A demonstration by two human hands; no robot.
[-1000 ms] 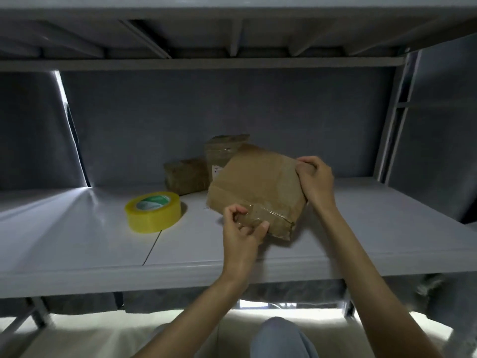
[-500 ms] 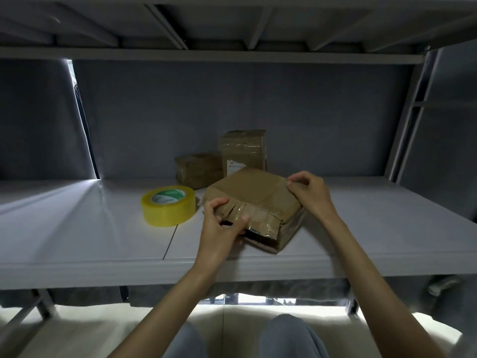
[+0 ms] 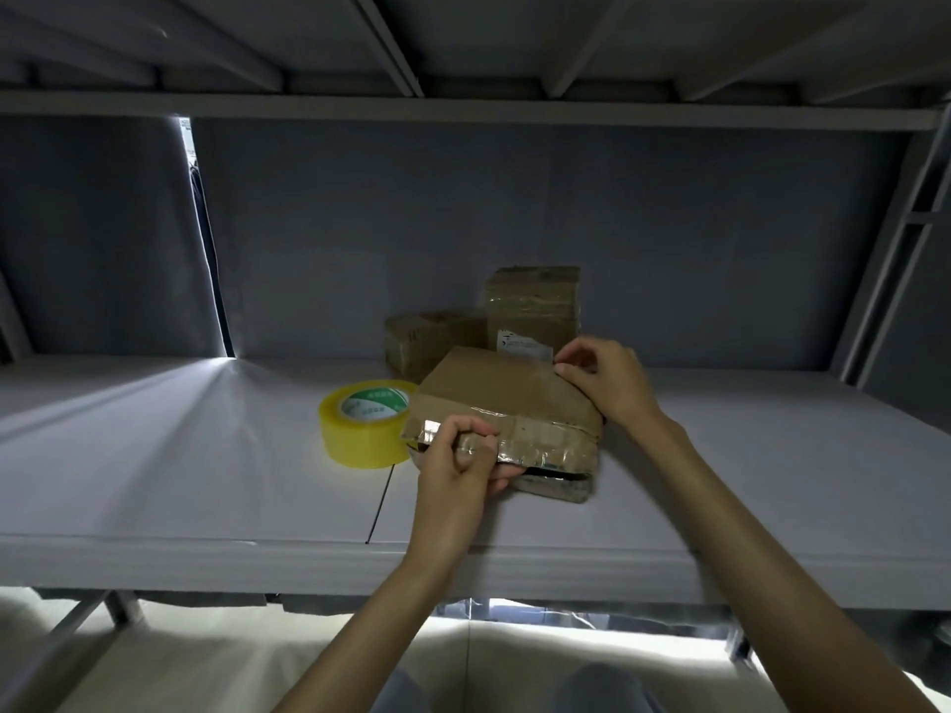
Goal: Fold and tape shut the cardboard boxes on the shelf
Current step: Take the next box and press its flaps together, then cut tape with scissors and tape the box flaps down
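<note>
A flat brown cardboard box [image 3: 494, 398] lies on the grey shelf [image 3: 206, 455], its near flap covered in shiny old tape and hanging slightly ajar over a dark gap. My left hand [image 3: 460, 468] grips that near flap at its left end, fingers curled around the edge. My right hand [image 3: 604, 378] pinches the box's far right corner. A yellow roll of packing tape [image 3: 368, 422] lies flat just left of the box, touching or nearly touching it.
Two taped boxes stand at the back: a low one [image 3: 432, 339] and a taller one [image 3: 532, 311] with a white label. A shelf post [image 3: 890, 259] rises at the right. The upper shelf's underside is close overhead.
The box has been laid down flatter on the shelf, from tilted up. My left hand slid along the near flap and my right hand went to the far corner. The view moved closer.
</note>
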